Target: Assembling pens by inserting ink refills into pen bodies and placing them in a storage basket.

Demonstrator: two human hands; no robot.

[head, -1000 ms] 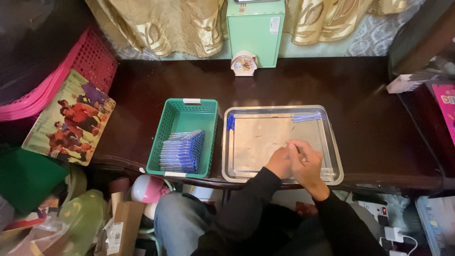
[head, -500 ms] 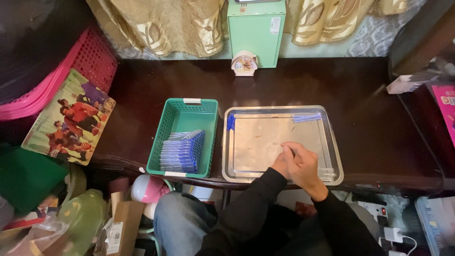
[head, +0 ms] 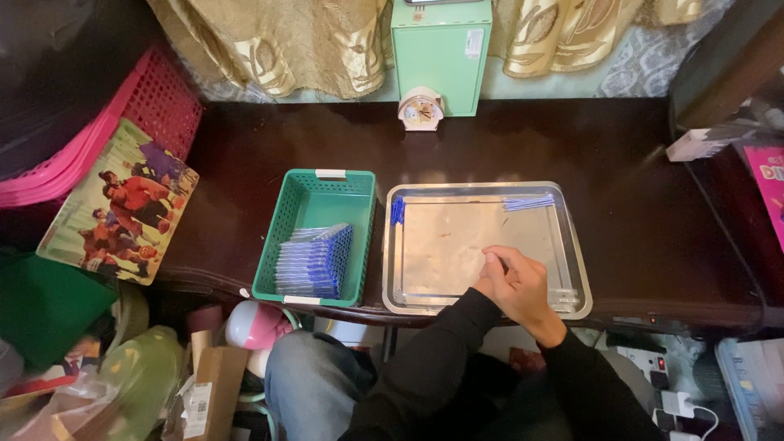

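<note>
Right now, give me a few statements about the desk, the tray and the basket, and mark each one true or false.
1. The green basket holds blue pens. True.
2. The metal tray sits left of the basket. False: it sits to its right.
3. Both hands, right hand over left hand, are above the tray. True.
4. A small clock stands inside the tray. False: it stands on the desk, behind the tray.

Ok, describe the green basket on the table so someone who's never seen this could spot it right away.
Start at the dark wooden table and find the shiny metal tray near its front edge, where both hands are at work. Directly to the tray's left sits the green basket: rectangular, with lattice walls, and the only container holding a neat stack of blue pens.
</note>
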